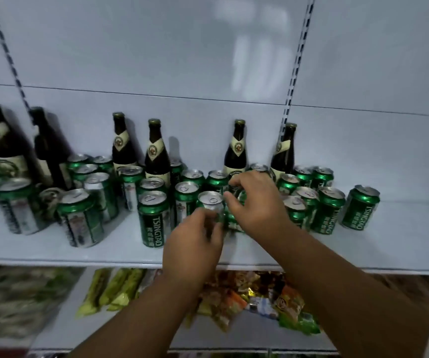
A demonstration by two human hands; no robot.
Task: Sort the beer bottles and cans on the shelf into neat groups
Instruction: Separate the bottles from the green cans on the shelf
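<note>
Several green Tsingtao cans stand scattered across the white shelf (389, 249), mixed with several dark brown beer bottles along the back. My left hand (195, 244) grips a green can (211, 202) at the shelf's middle front. My right hand (257, 205) curls its fingers round a neighbouring green can (234, 223), mostly hidden by the hand. A can marked Tsingtao (153, 218) stands just left of my left hand. One bottle (236, 151) rises right behind my right hand, another bottle (284, 153) to its right. A lone can (359, 208) stands at the far right.
The white back panel has slotted uprights (296, 60) on the left and right. Below the shelf edge lies a lower shelf with yellow-green packets (112, 288) and a pile of colourful snack bags (260, 298). Bare shelf surface runs along the front right.
</note>
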